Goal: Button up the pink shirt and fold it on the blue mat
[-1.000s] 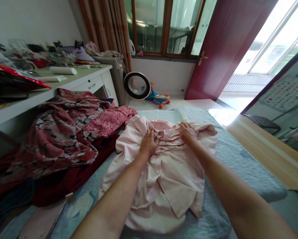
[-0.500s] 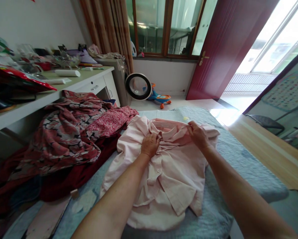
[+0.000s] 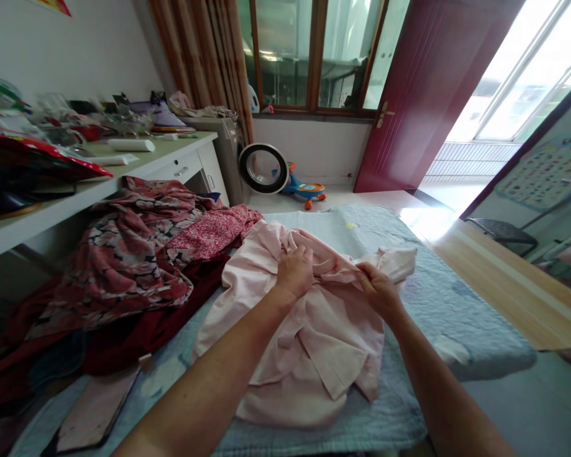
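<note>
A pale pink button shirt (image 3: 309, 343) lies crumpled on a light blue quilted bedcover (image 3: 437, 298). My left hand (image 3: 295, 271) is closed on the shirt's fabric near the collar, at its far middle. My right hand (image 3: 380, 293) pinches a fold of the same shirt a little to the right, near a sleeve that trails toward the right. Both forearms reach in from the bottom of the view.
A heap of red floral clothes (image 3: 127, 254) lies to the left on the bed. A cluttered white desk (image 3: 99, 178) stands at the left. Behind are a round fan (image 3: 263, 168), a toy car (image 3: 309, 189), a dark red door (image 3: 423, 95), and a wooden board (image 3: 509, 279) at right.
Both hands went from lying flat on the shirt's collar area to gripping it, and have drawn the top of the shirt toward me, bunching the fabric.
</note>
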### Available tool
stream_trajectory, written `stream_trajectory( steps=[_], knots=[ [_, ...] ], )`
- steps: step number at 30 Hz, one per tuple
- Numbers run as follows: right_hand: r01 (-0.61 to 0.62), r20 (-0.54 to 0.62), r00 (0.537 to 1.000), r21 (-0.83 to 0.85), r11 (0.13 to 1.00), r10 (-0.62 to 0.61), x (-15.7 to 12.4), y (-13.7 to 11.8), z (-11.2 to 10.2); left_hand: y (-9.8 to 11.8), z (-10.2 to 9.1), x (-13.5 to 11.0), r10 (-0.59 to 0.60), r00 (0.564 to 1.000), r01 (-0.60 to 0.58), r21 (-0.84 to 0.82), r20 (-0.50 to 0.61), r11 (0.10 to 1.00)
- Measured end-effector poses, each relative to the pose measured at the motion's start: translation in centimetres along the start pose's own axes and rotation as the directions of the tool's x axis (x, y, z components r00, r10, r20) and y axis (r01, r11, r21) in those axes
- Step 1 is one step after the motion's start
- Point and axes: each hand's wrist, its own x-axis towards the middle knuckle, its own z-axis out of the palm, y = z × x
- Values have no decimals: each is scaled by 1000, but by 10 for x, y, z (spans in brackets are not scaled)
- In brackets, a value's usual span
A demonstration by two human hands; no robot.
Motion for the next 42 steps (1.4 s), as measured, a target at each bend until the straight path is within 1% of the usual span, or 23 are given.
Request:
stream_trajectory(
  steps=[2,5,8,9,10,12,14,15,16,18,20,22,24,26,27,28,30,33,35,37,39,41,42],
  knots=[
    [24,1,1000,59,998,-24,-8,-11,-1,10,-1,-2,24,999,-21,-138,21,990],
    [64,-4,998,140,988,-64,-18,-25,-4,14,4,-4,34,987,24,-346,158,938],
    [74,-11,997,154,985,-73,-27,-28,-8,10,11,-9,11,975,116,-556,220,823],
    [65,-10,998,138,988,-65,-29,-26,-9,7,13,-11,-9,975,153,-642,221,751],
    [51,-10,999,113,992,-50,-31,-23,-10,4,14,-14,-39,975,191,-733,220,653],
    [17,-20,1000,31,999,-17,-36,-14,-12,-2,13,-21,-118,963,270,-884,243,382],
    [-5,-31,1000,-63,998,3,-39,-4,-11,-10,7,-27,-204,936,307,-948,286,82],
    [-1,-30,1000,-102,995,-2,-40,0,-9,-14,4,-31,-242,923,300,-953,301,-44],
    [20,-15,1000,-131,991,-22,-41,3,-8,-18,0,-34,-271,912,280,-950,308,-140],
    [95,38,995,-162,982,-90,-43,4,-4,-26,-7,-40,-306,901,235,-939,307,-251],
    [165,84,985,-179,970,-152,-44,-1,0,-33,-10,-48,-326,893,221,-934,309,-282],
    [193,107,979,-188,963,-175,-47,-11,3,-36,-9,-57,-388,868,225,-941,311,-251],
    [201,119,976,-187,961,-181,-50,-21,5,-36,-8,-68,-514,805,238,-955,297,-180],
    [225,132,970,-172,959,-203,-55,-29,6,-30,-7,-80,-639,721,263,-959,268,-105],
    [241,138,966,-160,957,-220,-57,-33,6,-25,-8,-86,-675,690,279,-957,260,-83],
    [255,142,962,-148,955,-235,-59,-37,5,-20,-9,-92,-684,679,297,-952,267,-77],
    [283,151,953,-130,950,-263,-64,-45,5,-7,-11,-100,-630,702,339,-934,333,-115],
    [315,181,939,-114,942,-292,-72,-61,11,11,-11,-103,-483,748,392,-890,456,-233],
    [337,248,918,-76,938,-309,-78,-74,18,17,-7,-100,-456,754,379,-880,473,-287],
    [350,372,872,-20,936,-318,-82,-87,24,19,-1,-96,-496,743,342,-892,450,-297],
    [358,518,793,29,933,-321,-81,-96,27,15,4,-94,-558,717,310,-908,418,-282],
    [364,616,725,37,931,-308,-73,-99,25,7,7,-95,-600,704,290,-925,381,-247],
    [375,641,705,26,927,-303,-67,-98,22,2,8,-96,-612,711,273,-938,347,-216]
  ],
)
